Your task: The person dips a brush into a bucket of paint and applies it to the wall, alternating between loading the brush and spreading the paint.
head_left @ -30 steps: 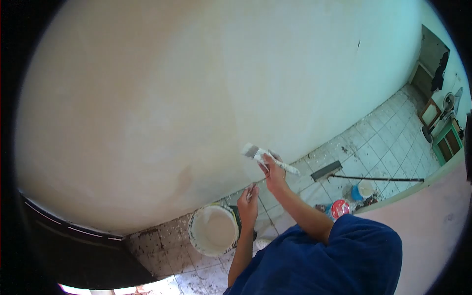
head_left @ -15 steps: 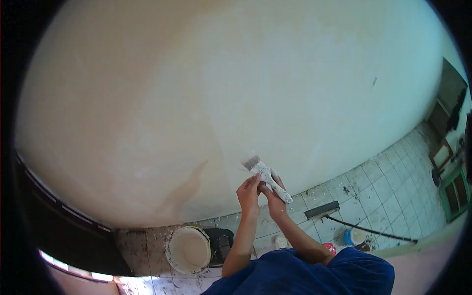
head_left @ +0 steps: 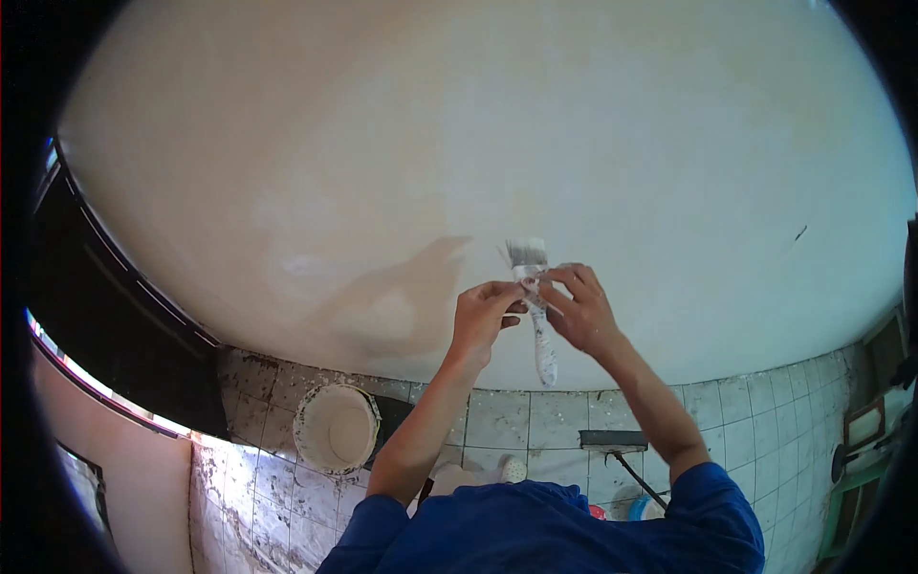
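Note:
A paint-spattered brush [head_left: 543, 344] hangs upright in front of the pale wall [head_left: 382, 172], bristles up and handle down. My left hand [head_left: 487, 319] pinches the brush near its neck from the left side, thumb and index finger together. From the right, my right hand [head_left: 579, 304] also has its fingers closed on the upper part of the brush, just below the bristles. Both hands' fingertips nearly meet there, and some stray bristles stick out at the left of the brush head.
A white bucket [head_left: 337, 429] stands on the tiled floor [head_left: 497, 421] at lower left, beside a dark object. A squeegee [head_left: 613, 440] with a black handle lies right of centre. A blue-rimmed container [head_left: 646, 508] is behind it. Dark panel [head_left: 134, 335] at left.
The brush has turned from slanted to nearly upright and moved up. My right hand has shifted from below the brush to its right side. The view has moved too.

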The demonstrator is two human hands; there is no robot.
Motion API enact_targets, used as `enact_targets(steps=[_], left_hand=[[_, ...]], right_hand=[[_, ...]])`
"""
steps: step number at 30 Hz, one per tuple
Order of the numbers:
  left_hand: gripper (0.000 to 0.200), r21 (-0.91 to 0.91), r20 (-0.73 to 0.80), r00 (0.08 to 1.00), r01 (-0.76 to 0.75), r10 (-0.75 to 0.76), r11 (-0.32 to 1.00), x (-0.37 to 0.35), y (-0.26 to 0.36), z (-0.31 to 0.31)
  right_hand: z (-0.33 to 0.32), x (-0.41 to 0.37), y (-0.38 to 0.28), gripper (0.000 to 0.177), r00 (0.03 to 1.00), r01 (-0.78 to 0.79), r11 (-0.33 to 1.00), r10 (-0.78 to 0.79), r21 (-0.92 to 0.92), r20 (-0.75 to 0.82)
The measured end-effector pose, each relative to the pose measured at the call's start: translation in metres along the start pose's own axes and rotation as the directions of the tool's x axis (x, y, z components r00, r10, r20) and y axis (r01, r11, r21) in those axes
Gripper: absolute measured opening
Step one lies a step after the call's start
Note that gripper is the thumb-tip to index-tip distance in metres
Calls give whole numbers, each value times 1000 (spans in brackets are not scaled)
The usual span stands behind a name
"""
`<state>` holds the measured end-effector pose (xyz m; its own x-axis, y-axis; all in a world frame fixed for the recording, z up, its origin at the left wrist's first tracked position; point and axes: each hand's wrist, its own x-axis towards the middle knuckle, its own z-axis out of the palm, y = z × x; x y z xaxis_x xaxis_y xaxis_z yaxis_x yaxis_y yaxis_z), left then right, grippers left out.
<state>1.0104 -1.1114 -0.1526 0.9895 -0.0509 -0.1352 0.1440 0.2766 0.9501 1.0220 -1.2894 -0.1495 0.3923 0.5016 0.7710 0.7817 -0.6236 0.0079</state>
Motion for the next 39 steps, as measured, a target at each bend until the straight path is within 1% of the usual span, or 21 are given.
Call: enact_targets(steps=[4,6,7,10,13,16,17,19,20,22,26,27,28,29,30,31,32,34,36,38,39], left_hand=[[25,55,31,990,-142,141,988,18,18,5],[29,-21,89,978,-187,188,982,19,38,11],[31,-58,119,970,-205,211,977,17,48,14],[36,-28,139,944,-297,298,954,12,72,4],[36,368,107,806,-576,583,729,21,78,-24],[35,682,224,577,-669,786,297,36,90,-51],[33,712,246,615,-639,749,291,36,97,-54],[31,748,302,584,-635,754,192,42,101,-62],[30,763,330,563,-632,757,137,46,104,-64],[30,752,367,564,-648,740,121,49,108,-69],[29,728,384,584,-668,715,155,59,101,-80],[29,713,380,586,-678,715,177,60,101,-83],[28,696,376,588,-690,716,201,62,101,-85],[28,675,372,589,-702,717,226,63,99,-87],[28,672,370,588,-704,720,230,65,97,-91],[27,667,365,582,-708,727,232,67,96,-95],[27,663,361,573,-712,736,230,71,96,-96],[26,644,347,577,-720,739,259,75,93,-94],[24,631,345,590,-722,730,284,79,89,-92],[23,601,336,588,-735,735,313,83,81,-87],[23,593,343,585,-741,735,314,85,79,-84]], right_hand=[[-14,38,17,40,995,97,995,-98,-35,-11],[-25,55,24,40,994,105,994,-104,-43,22],[-30,63,25,37,999,42,999,-42,-4,14],[-53,92,35,34,991,133,990,-131,-53,31],[-59,111,46,27,989,149,987,-149,-57,1],[-71,137,47,22,981,188,981,-186,-47,53],[-71,148,50,23,973,222,973,-217,-69,76],[-76,173,55,23,956,278,955,-264,-104,126],[-82,189,59,20,952,304,943,-296,-138,74],[-99,224,66,13,926,360,906,-376,-221,-29],[-105,236,85,40,924,323,872,-375,-368,-79],[-81,213,84,39,976,215,930,-215,-298,33],[-48,183,90,32,954,262,912,-196,-314,226],[-13,145,85,25,940,138,969,-63,-204,335],[17,114,84,19,823,216,950,-53,-224,566],[24,94,79,17,792,294,950,-183,-102,582],[20,93,75,22,785,289,957,-227,-17,577],[1,119,81,29,832,265,960,-184,-84,524],[-35,166,97,26,932,275,949,-224,-154,285],[-80,217,88,32,966,256,926,-254,-277,44],[-96,233,76,35,975,189,932,-216,-309,-57]])
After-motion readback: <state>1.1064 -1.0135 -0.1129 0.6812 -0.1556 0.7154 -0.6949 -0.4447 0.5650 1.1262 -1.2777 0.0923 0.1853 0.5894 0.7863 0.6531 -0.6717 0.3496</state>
